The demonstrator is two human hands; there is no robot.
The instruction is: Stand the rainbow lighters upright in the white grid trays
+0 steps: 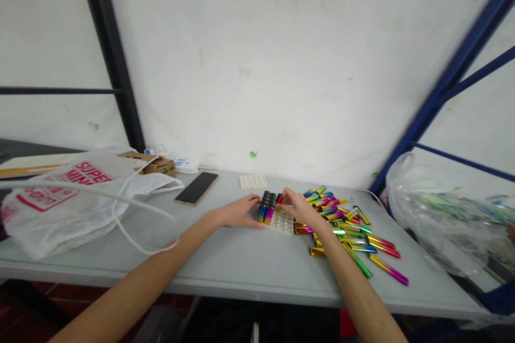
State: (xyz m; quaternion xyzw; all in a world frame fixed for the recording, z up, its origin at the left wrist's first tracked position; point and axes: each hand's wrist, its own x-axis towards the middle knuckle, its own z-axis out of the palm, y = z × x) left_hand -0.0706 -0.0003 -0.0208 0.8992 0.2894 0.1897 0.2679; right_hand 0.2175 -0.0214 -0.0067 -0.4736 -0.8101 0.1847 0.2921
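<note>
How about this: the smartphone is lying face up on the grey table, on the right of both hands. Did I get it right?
Not quite: the smartphone is on the left of both the left hand and the right hand. The head view shows it. It is lying face up on the grey table.

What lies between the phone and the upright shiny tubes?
The left hand, beside the tubes, then bare tabletop towards the phone, in the head view.
</note>
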